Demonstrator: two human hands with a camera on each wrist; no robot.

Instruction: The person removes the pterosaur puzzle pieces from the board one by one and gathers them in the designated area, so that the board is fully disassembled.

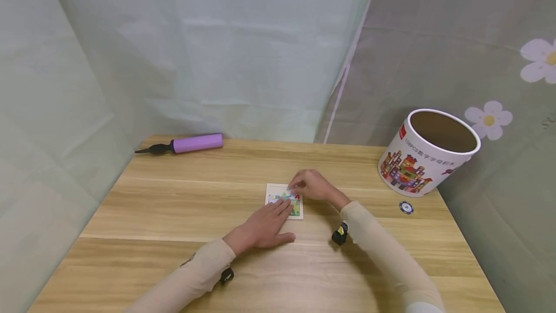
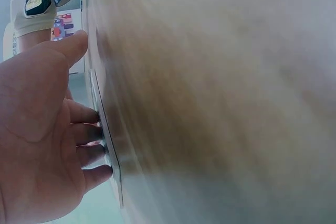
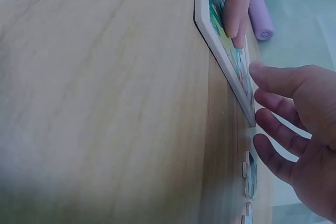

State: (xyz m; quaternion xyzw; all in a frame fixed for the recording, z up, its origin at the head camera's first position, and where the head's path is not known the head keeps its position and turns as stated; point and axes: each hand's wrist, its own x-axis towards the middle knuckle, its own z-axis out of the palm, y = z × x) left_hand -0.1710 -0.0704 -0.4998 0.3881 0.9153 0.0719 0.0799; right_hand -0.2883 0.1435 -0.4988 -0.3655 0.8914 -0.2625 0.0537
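Your left hand (image 1: 265, 226) presses the puzzle board (image 1: 284, 200) flat, steadying it on the desk (image 1: 173, 206); your right hand (image 1: 310, 185), fingers relaxed and holding nothing, touches its far edge.

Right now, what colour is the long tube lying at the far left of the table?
The tube is purple with a black tip, clearest in the head view.

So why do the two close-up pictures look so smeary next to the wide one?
Head view: sharp and evenly lit, with soft shadows under the left hand and right hand on the puzzle board; its table edges splay outward. Left wrist view: the wood is blurred, only the fingers crisp. Right wrist view: the near tabletop is soft, the board's edge clearer.
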